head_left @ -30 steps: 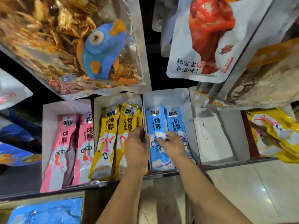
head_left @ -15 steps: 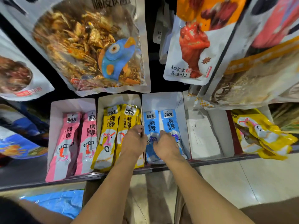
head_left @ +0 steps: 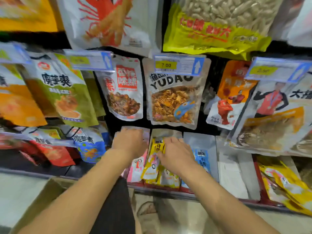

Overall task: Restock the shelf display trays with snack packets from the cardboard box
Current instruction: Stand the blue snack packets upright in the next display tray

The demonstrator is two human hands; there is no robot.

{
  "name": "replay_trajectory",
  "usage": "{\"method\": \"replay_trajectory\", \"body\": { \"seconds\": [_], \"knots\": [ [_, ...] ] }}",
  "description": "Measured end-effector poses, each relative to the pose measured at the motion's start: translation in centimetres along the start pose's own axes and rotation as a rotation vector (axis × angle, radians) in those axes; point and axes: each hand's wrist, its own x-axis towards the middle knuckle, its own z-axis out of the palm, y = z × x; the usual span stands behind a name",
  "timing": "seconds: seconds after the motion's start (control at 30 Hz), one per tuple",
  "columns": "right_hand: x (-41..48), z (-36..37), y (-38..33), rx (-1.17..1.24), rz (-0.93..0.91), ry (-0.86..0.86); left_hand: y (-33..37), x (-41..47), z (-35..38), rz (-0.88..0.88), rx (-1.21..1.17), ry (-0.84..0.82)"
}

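Low on the shelf stand white display trays side by side. My left hand (head_left: 130, 142) reaches into the tray of pink packets (head_left: 137, 167), fingers curled down at its back; its grip is hidden. My right hand (head_left: 177, 154) lies palm down on the yellow packets (head_left: 152, 168) in the neighbouring tray, thumb against one packet. Right of that is the tray of blue packets (head_left: 202, 159), then a white tray (head_left: 236, 174) with no packets showing. A corner of the cardboard box (head_left: 50, 191) shows at the lower left.
Large hanging snack bags (head_left: 172, 98) and price tags (head_left: 179, 65) hang just above the trays. Loose yellow packets (head_left: 287, 183) lie at the far right of the shelf. More bags (head_left: 87, 146) fill the shelf on the left. Pale floor lies below.
The view has tilted up and pulled back. My left hand has gone from the yellow tray to the pink one, and my right hand from the blue packets to the yellow ones.
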Motion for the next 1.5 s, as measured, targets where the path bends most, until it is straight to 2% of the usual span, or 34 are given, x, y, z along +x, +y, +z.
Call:
{"method": "replay_trajectory", "body": {
  "seconds": [0.13, 0.3, 0.43, 0.63, 0.97, 1.13, 1.37, 1.5],
  "knots": [
    [0.2, -3.2, -6.5, -0.042, -0.122, 0.017, -6.1, -3.5, -3.6, -0.073, 0.022, 0.051],
    [0.4, -4.6, -14.2, -0.112, -0.253, 0.007, -13.5, -7.7, -4.1, -0.183, -0.016, 0.054],
    [0.7, -2.7, -19.3, -0.154, -0.353, 0.013, -18.6, -10.2, -1.9, -0.287, -0.029, 0.07],
    [1.5, 3.6, -24.4, -0.208, -0.437, -0.08, -23.3, -12.6, 2.9, -0.437, -0.109, -0.029],
    [1.7, 18.2, -23.9, -0.217, -0.39, -0.422, -25.4, -14.3, 16.0, -0.598, -0.274, -0.3],
    [2.8, 22.8, -22.5, -0.215, -0.335, -0.516, -25.4, -14.1, 21.7, -0.688, -0.372, -0.431],
    [4.1, 28.7, -21.2, -0.201, -0.348, -0.609, -24.0, -13.6, 26.6, -0.877, -0.507, -0.46],
    [4.5, 31.6, -20.4, -0.176, -0.352, -0.623, -22.8, -13.0, 28.9, -1.017, -0.614, -0.532]
  ]
}}
